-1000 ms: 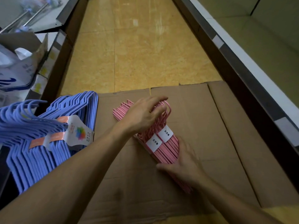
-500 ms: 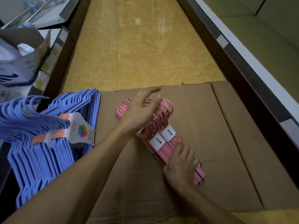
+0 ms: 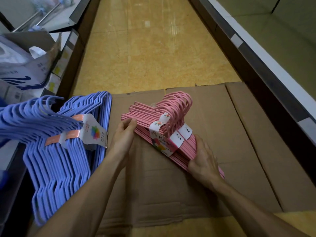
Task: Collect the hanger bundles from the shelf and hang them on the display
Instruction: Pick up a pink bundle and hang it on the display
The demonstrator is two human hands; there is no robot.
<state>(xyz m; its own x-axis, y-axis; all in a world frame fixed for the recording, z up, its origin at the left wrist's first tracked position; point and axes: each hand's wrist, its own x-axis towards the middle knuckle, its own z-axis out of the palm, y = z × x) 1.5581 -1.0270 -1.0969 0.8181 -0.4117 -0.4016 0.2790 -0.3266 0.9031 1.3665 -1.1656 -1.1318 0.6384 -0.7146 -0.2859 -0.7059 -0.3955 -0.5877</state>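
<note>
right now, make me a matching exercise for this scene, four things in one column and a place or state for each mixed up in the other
Things:
1. pink hanger bundle
2. blue hanger bundles
3. left hand
4. right hand

Places or states:
A. grips the near end of the pink bundle
B. lies flattened on the floor under the pink bundle
C. piled at the left, beside the cardboard
D. holds the far-left end of the pink bundle
E. held at both ends, over the cardboard

Pairs: 1-E, 2-C, 3-D, 4-A. B is spare; it fits the cardboard.
</note>
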